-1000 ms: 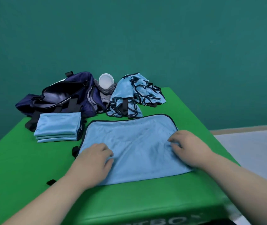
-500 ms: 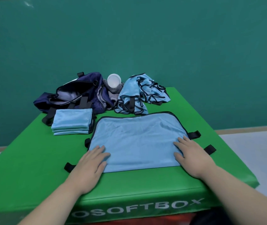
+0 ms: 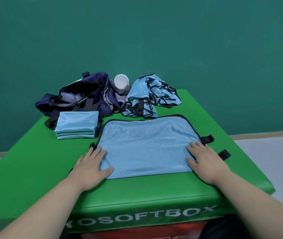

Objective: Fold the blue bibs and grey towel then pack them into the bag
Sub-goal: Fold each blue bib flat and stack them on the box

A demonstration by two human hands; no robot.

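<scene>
With both hands (image 3: 90, 167) (image 3: 206, 161) flat, fingers spread, smoothing the blue bib (image 3: 146, 144), next up is probably folding it in half.

Green padded box (image 3: 25, 161), white cup (image 3: 121, 81), teal wall (image 3: 154, 40)

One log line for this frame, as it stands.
stage: bib spread flat | left hand: flat on bib's left edge | right hand: flat on right edge | folded bibs: stacked by open bag
</scene>
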